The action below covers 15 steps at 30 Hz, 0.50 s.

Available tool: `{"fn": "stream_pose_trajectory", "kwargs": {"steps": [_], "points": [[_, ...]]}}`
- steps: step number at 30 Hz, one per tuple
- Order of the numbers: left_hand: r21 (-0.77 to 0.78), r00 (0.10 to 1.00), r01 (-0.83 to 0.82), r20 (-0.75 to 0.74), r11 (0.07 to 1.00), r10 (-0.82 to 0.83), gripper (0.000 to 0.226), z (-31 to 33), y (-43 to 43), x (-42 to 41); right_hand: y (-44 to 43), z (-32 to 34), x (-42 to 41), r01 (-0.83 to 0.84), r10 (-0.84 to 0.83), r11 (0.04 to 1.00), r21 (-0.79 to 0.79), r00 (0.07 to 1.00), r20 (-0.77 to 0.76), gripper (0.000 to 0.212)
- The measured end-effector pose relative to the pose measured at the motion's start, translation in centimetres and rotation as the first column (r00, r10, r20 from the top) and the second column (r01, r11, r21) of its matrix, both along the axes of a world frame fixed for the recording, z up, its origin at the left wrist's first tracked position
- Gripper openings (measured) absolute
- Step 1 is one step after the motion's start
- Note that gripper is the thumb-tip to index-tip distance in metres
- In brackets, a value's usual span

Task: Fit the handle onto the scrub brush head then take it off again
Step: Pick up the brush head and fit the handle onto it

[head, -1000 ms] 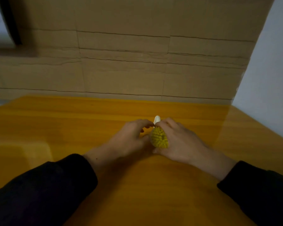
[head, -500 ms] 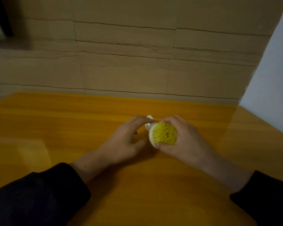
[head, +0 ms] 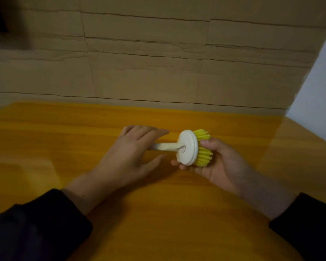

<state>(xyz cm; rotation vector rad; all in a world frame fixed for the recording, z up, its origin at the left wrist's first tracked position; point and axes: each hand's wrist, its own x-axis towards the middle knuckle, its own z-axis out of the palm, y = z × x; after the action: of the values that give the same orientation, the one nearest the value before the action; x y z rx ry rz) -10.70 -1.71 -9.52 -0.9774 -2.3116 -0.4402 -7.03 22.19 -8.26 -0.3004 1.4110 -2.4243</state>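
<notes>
The scrub brush head [head: 188, 147] is a white disc with yellow bristles [head: 202, 157] pointing right. My right hand [head: 222, 164] grips it from below and the right, lifted a little above the table. A cream handle [head: 167, 146] sticks out from the middle of the disc toward the left and meets the disc at its hub. My left hand [head: 128, 159] is loosely around the handle, fingers stretched over it and thumb under it. The handle's far end is hidden in that palm.
The orange wooden table [head: 158, 213] spreads under both hands. A cardboard wall [head: 158, 63] stands along its far edge and a pale wall [head: 320, 91] rises at the right. Dark sleeves cover both forearms.
The brush has turned: its bristles faced me before and now point right, showing the white back and handle. My hands have moved apart, the left sliding out along the handle.
</notes>
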Motion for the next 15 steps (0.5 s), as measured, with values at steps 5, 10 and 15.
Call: {"fn": "stream_pose_trajectory", "kwargs": {"steps": [5,10,15], "points": [[0.26,0.991,0.048,0.111,0.964,-0.079,0.048,0.5,-0.9,-0.1,0.2,0.3,0.2,-0.027,0.041,0.993,-0.112,0.991,0.126,0.06],[0.561,0.905,0.0,0.352,0.828,-0.239,0.024,1.4,-0.3,1.1,0.2,0.3,0.2,-0.026,0.045,0.994,-0.106,0.983,0.179,0.054],[0.667,0.86,-0.02,0.391,0.745,-0.327,0.019,2.6,0.1,2.2,0.1,-0.5,-0.4,0.077,-0.069,0.996,-0.054,0.99,0.122,0.05]]}}
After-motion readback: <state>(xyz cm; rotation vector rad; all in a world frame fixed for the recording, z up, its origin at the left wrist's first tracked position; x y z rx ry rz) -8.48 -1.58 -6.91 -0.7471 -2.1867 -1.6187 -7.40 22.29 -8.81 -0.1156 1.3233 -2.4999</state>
